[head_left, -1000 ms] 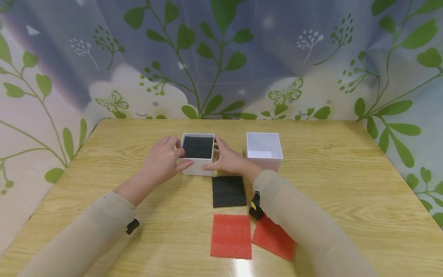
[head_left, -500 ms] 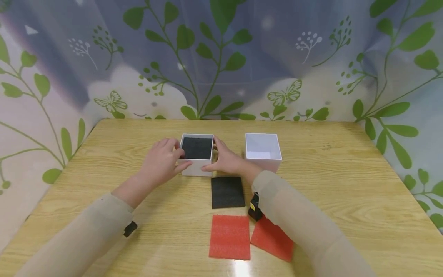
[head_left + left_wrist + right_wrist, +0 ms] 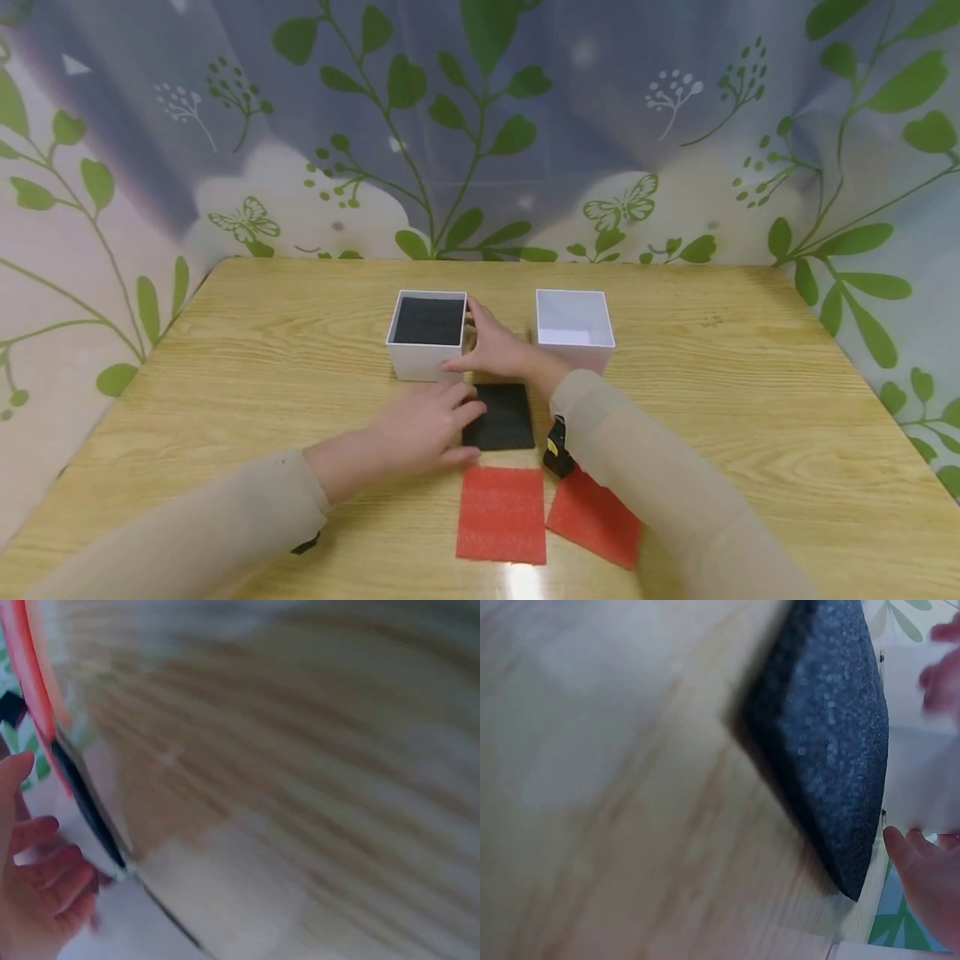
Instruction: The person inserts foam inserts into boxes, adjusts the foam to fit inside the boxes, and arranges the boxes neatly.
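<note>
My right grip (image 3: 495,345) clasped the left box (image 3: 417,362), likely steadying it; my relaxed left grip (image 3: 426,427) overlapped the black square (image 3: 507,419).

From afar I see the table (image 3: 750,400) (wood-grained) carrying two boxes (image 3: 420,363) (image 3: 592,358), one black pad (image 3: 506,421) and two red pads (image 3: 501,515) (image 3: 596,518).

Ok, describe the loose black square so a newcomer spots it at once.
On the table, find the box that the right hand holds. Just nearer the camera and slightly right lies the black square, its left side partly hidden by the left hand. The red squares differ in colour; the other black one lies inside the box.
</note>
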The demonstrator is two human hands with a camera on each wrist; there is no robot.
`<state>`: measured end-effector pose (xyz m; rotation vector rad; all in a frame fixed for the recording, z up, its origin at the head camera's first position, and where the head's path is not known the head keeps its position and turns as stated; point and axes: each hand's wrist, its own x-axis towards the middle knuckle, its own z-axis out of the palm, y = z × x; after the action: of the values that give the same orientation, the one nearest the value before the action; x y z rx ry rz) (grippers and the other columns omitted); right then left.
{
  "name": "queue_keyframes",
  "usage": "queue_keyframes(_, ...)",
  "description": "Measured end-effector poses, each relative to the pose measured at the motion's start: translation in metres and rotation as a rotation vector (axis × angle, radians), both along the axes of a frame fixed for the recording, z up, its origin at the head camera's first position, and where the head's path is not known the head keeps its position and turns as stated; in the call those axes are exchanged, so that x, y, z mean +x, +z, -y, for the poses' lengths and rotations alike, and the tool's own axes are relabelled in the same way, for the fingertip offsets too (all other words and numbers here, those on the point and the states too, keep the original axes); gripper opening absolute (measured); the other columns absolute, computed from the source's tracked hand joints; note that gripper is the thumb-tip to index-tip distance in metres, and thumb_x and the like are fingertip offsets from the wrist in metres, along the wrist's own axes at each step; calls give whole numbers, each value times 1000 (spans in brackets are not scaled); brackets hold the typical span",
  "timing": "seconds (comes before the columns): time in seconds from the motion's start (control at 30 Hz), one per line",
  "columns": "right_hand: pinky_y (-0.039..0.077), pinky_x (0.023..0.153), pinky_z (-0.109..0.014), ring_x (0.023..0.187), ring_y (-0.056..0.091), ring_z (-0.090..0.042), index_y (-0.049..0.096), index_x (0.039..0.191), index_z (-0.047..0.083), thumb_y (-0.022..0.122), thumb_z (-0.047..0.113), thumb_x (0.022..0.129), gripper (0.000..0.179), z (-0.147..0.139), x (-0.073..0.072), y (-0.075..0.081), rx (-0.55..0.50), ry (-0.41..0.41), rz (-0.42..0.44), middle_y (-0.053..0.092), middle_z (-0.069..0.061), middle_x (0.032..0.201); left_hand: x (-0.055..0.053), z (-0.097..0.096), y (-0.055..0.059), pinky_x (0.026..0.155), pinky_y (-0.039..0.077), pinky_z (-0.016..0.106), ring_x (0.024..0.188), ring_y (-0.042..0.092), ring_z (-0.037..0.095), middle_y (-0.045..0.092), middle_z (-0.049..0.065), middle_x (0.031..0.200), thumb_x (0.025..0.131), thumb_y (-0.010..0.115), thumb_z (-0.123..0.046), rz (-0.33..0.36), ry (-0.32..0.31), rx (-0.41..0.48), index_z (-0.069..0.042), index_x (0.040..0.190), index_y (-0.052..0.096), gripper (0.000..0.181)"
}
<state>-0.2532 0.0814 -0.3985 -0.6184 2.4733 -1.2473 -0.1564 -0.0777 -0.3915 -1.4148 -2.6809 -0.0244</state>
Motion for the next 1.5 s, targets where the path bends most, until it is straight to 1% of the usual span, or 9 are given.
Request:
queue_keyframes(0.1, 28, 105, -44, 134, 27, -26, 4, 149, 15, 82, 37, 70, 113, -2, -2, -1, 2, 1, 8, 21, -12, 148, 1, -16, -6, 103, 33, 41, 124, 40, 27, 43, 11, 136, 87, 51, -59, 80, 63, -102, -10, 133, 50, 67)
queue_keyframes(0.2, 27, 106, -44, 135, 26, -25, 1, 149, 15, 81, 39, 70, 115, -4, -2, -2, 5, 0, 21, 19, -11, 149, 0, -30, -8, 105, 30, 43, 129, 34, 30, 37, 13, 142, 85, 51, -62, 112, 106, -145, -11, 137, 46, 73)
queue_keyframes(0.33, 27, 106, -45, 135, 26, -25, 2, 150, 15, 81, 35, 71, 113, -5, -2, -3, -9, -2, 32, 18, -11, 149, -4, -45, -9, 103, 31, 45, 127, 37, 32, 39, 15, 140, 83, 53, -63, 125, 147, -162, -11, 138, 45, 75)
queue_keyframes(0.47, 27, 106, -44, 134, 26, -26, 2, 150, 15, 81, 33, 72, 112, -3, -2, -3, -18, 10, 24, 18, -11, 149, -8, -48, -8, 101, 33, 47, 122, 43, 32, 45, 13, 135, 82, 57, -60, 132, 165, -161, -11, 135, 48, 73)
queue_keyframes(0.7, 28, 105, -42, 135, 26, -24, 1, 150, 16, 80, 35, 72, 112, -4, -2, -3, -27, 9, 25, 16, -7, 150, -12, -39, -4, 102, 33, 43, 119, 45, 29, 47, 11, 130, 80, 63, -57, 167, 137, -100, -9, 133, 51, 72)
queue_keyframes(0.87, 27, 106, -43, 135, 25, -25, 0, 150, 14, 79, 35, 73, 112, -4, -2, -4, -8, 32, 28, 15, -9, 150, -12, -27, -5, 101, 35, 40, 114, 48, 28, 49, 12, 126, 79, 63, -59, 170, 100, -52, -7, 129, 54, 72)
queue_keyframes(0.97, 27, 106, -43, 135, 25, -26, 0, 150, 14, 79, 36, 73, 113, -4, -3, -4, -5, 36, 30, 16, -10, 150, -11, -20, -5, 100, 36, 40, 114, 48, 27, 49, 11, 125, 78, 64, -59, 169, 94, -35, -7, 128, 55, 72)
queue_keyframes(1.23, 27, 106, -45, 135, 25, -26, -1, 150, 16, 80, 37, 71, 115, -4, -2, -3, 1, 21, 40, 16, -11, 150, -5, -1, -3, 96, 41, 39, 114, 50, 24, 49, 10, 127, 79, 62, -60, 188, 107, -45, -9, 129, 54, 72)
queue_keyframes(1.5, 26, 107, -43, 135, 26, -28, 2, 149, 14, 80, 35, 72, 112, -3, -3, -6, 3, 28, 22, 16, -12, 149, 2, 13, 3, 98, 38, 42, 119, 47, 28, 46, 12, 132, 79, 62, -60, 197, 101, -47, -8, 131, 53, 73)
